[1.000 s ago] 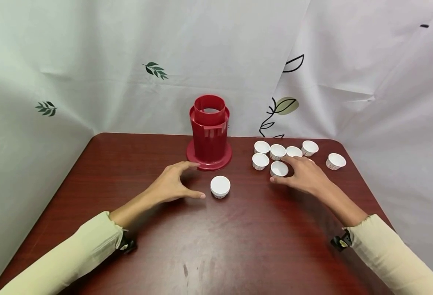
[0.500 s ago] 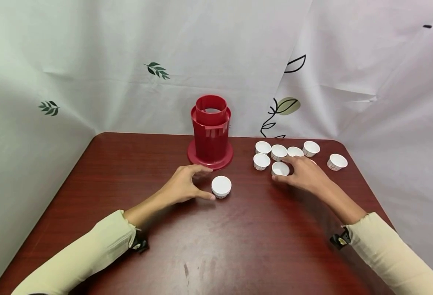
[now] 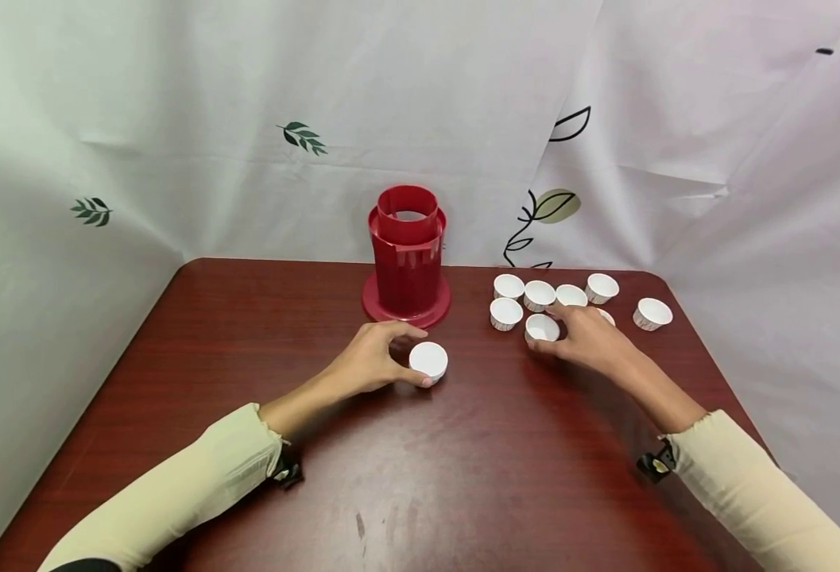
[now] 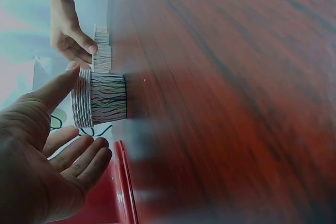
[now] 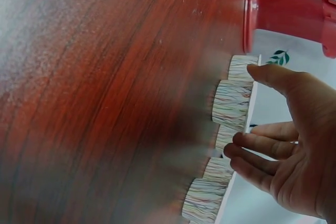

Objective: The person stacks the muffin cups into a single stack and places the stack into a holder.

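A small nested stack of white paper baking cups (image 3: 428,361) with wavy coloured lines stands upright at mid-table. My left hand (image 3: 373,361) curves loosely around its left side, the thumb near the rims and the other fingers spread beyond it; in the left wrist view, a gap shows between those fingers and the stack (image 4: 100,98). To the right, my right hand (image 3: 586,342) reaches over a single paper baking cup (image 3: 542,327), thumb on the near side and fingers at the far side. Whether it presses that cup is hard to make out in the right wrist view.
A red plastic cylinder (image 3: 407,278) with an inner tube and a wide round base stands at the back middle. Several more paper baking cups (image 3: 507,313) sit at the back right, one (image 3: 652,313) apart near the edge. White curtains surround the brown table (image 3: 420,485).
My left hand has moved right until its thumb and fingers reach around the stack of baking cups. The right hand and the cups have stayed almost still.
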The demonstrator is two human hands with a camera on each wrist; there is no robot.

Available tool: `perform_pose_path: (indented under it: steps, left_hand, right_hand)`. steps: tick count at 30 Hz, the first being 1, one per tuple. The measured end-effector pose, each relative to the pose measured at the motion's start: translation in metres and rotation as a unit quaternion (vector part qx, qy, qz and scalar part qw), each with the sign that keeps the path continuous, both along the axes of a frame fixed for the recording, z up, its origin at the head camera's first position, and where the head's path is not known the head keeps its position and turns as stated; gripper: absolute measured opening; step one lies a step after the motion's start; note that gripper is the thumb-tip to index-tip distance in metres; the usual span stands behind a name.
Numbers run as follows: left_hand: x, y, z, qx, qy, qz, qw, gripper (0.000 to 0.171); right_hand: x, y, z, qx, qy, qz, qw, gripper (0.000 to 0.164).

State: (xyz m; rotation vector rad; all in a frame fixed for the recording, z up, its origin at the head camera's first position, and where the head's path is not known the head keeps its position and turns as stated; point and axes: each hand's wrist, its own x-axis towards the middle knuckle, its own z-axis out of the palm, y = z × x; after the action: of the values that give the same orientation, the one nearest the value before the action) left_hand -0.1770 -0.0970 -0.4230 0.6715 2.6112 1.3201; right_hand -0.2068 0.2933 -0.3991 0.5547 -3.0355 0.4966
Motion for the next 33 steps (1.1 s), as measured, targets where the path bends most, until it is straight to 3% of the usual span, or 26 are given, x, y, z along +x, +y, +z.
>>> perform_pose_path:
  steps: [6, 12, 18, 24, 33]
  left_hand:
    - [-0.0009, 0.0012, -0.0013, 0.022, -0.043, -0.005, 0.9988, 0.070]
    - [-0.0029, 0.0029, -0.0006, 0.042, -0.059, -0.009, 0.9973, 0.063]
    - [-0.0042, 0.0034, 0.0001, 0.055, -0.085, -0.001, 0.9949, 0.060]
    - [-0.0037, 0.0050, -0.0007, 0.050, -0.088, 0.012, 0.9948, 0.061]
    - [-0.0022, 0.0057, -0.0025, 0.061, -0.095, 0.018, 0.9934, 0.062]
  right_hand:
    - [-0.0007, -0.0011, -0.0023, -0.007, -0.001, 0.002, 1.000, 0.055]
    - [-0.0020, -0.0015, -0.0025, -0.013, -0.005, 0.006, 1.000, 0.059]
    - [-0.0020, -0.0014, -0.0033, -0.049, -0.038, -0.022, 0.998, 0.062]
    - [-0.0001, -0.0017, -0.0039, -0.090, -0.077, -0.060, 0.991, 0.069]
    - [-0.0001, 0.0019, -0.0080, -0.106, -0.077, -0.073, 0.989, 0.065]
